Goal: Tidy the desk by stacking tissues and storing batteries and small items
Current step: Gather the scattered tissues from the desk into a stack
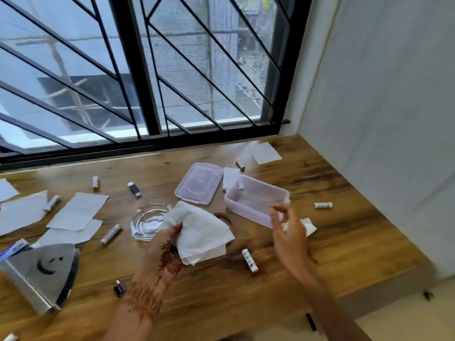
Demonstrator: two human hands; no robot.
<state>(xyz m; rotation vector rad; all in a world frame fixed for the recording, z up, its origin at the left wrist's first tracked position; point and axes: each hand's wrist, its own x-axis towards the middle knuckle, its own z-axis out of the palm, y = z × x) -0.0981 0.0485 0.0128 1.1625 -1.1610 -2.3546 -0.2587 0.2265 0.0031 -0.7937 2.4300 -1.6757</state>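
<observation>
1. Currently: a small stack of tissues is held just above the table. The left hand pinches it, thumb on top and fingers curled beneath. Corners are uneven.
2. Right hand hovers at the near rim of the clear container, fingers bent, thumb close to forefinger. It is blurred, so I cannot tell whether it holds anything. A crumpled tissue lies just beneath it.
3. Judgement: the step in hand is gathering tissues. To do it well, square the held edges before adding a sheet. Take the crumpled tissue first, then the loose sheets at left and the far sheet near the window.
4. Container is open, with its lid beside it and nothing seen inside. The nearest battery lies between the hands; a second battery lies right of the container.
5. Outward: glass ashtray, steel holder.
6. Writing: battery print is too blurred to read. The holder bears a smiley cut-out, no words.
</observation>
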